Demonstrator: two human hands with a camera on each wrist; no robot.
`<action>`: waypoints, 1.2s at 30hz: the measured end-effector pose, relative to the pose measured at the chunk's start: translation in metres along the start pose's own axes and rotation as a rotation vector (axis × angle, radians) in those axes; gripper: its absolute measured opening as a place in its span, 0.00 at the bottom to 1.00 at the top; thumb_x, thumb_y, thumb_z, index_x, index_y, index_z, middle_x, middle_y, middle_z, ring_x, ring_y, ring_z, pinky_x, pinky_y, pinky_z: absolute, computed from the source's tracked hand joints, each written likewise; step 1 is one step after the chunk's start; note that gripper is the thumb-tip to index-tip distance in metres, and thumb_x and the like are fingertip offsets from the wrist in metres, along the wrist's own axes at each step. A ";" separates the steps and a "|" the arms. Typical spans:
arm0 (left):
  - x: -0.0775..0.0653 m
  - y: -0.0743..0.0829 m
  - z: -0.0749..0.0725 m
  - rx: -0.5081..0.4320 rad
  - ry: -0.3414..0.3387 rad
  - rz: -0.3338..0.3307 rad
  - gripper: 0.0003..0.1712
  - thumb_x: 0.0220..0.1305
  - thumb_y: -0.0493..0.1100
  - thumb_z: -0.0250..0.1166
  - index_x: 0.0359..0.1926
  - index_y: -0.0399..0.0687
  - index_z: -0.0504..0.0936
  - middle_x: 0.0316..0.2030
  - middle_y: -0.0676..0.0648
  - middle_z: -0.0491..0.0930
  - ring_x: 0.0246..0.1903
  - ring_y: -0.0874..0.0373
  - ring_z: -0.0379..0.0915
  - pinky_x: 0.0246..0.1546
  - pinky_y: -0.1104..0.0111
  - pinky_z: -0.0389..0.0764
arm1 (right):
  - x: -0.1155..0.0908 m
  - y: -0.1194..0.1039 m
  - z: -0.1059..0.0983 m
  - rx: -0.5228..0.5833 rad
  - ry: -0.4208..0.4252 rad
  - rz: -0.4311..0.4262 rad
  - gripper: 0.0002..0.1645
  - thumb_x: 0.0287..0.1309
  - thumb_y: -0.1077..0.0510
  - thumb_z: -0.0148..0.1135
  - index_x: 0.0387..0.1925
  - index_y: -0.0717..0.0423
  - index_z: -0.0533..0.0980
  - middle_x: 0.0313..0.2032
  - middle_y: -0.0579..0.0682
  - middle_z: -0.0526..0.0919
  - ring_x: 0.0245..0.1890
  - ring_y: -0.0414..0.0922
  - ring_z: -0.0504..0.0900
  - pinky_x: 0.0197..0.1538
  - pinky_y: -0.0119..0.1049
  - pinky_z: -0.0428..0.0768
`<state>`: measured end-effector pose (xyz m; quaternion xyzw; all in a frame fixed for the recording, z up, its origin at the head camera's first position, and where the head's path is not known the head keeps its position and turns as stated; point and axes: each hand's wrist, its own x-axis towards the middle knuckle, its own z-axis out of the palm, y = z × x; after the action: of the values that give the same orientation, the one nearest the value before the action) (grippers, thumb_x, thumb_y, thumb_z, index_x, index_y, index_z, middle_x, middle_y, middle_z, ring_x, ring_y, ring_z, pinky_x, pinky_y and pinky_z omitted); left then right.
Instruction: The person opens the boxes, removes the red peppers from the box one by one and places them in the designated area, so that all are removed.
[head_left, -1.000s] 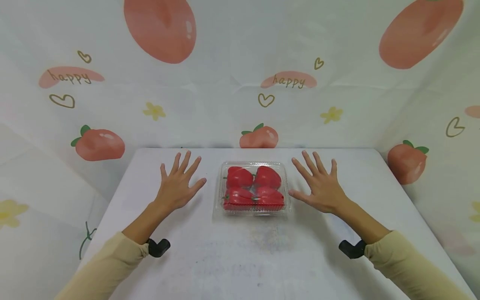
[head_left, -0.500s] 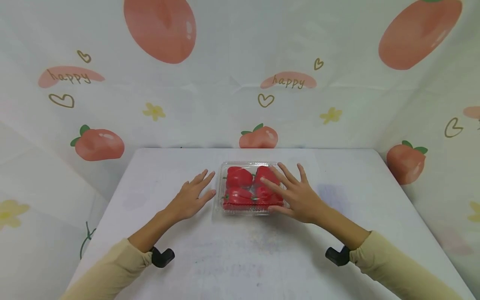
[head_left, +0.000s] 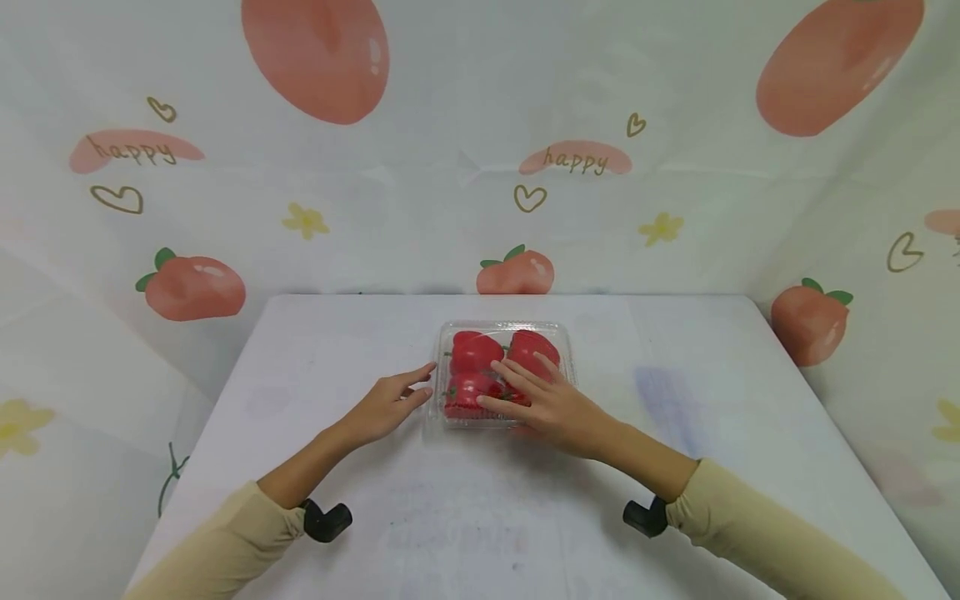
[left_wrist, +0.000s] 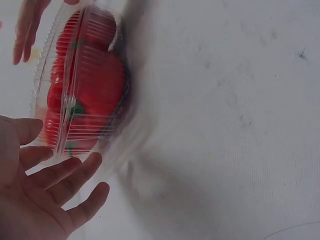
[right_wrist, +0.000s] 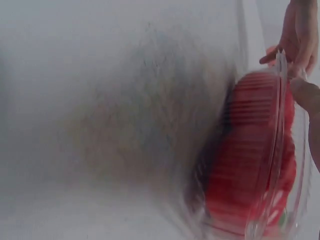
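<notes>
A lidded clear plastic clamshell box (head_left: 504, 325) sits on the white table, holding several glossy red bell peppers (head_left: 476, 353) with green stems. At the box's left side is my left hand (head_left: 386, 407), fingers loosely bent and fingertips right at the rim. The left wrist view shows that hand (left_wrist: 45, 195) palm up, its fingers apart beside the end of the box. My right hand (head_left: 562, 412) spreads over the lid's right half and hides the front right pepper. In the right wrist view, its thumb (right_wrist: 307, 97) overlaps the lid's edge.
The white table (head_left: 450, 517) ends at a back edge against a hanging cloth (head_left: 420, 192) printed with peaches, hearts and flowers. A black wrist mount (head_left: 327, 521) sticks out at the left cuff, another mount (head_left: 647, 517) at the right.
Both hands have come inward from either side of the box. The right hand has moved left over the lid, and the left hand's spread fingers have drawn together near the rim. The box stays put.
</notes>
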<state>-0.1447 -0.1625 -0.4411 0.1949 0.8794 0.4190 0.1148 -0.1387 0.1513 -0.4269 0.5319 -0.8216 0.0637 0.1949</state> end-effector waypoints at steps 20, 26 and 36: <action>0.000 -0.006 0.004 -0.335 -0.012 -0.102 0.27 0.73 0.32 0.51 0.71 0.37 0.66 0.50 0.36 0.80 0.43 0.48 0.80 0.49 0.60 0.84 | 0.020 -0.021 0.016 -0.087 -0.047 -0.078 0.36 0.48 0.55 0.78 0.62 0.44 0.78 0.66 0.56 0.73 0.68 0.53 0.69 0.65 0.53 0.73; 0.000 -0.009 0.009 -0.423 0.007 -0.169 0.30 0.70 0.32 0.56 0.72 0.42 0.66 0.51 0.37 0.79 0.46 0.49 0.81 0.48 0.60 0.84 | 0.027 -0.024 0.022 -0.074 -0.040 -0.070 0.37 0.46 0.53 0.80 0.61 0.44 0.79 0.65 0.55 0.74 0.68 0.52 0.69 0.64 0.53 0.74; -0.002 -0.007 0.006 -0.526 -0.012 -0.225 0.37 0.66 0.31 0.61 0.74 0.45 0.61 0.52 0.35 0.78 0.45 0.48 0.82 0.48 0.59 0.84 | 0.035 -0.026 0.026 -0.067 -0.044 -0.056 0.38 0.43 0.50 0.81 0.60 0.44 0.80 0.65 0.54 0.73 0.68 0.51 0.68 0.64 0.52 0.75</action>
<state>-0.1428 -0.1638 -0.4504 0.0619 0.7559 0.6162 0.2124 -0.1344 0.1023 -0.4400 0.5493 -0.8120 0.0191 0.1964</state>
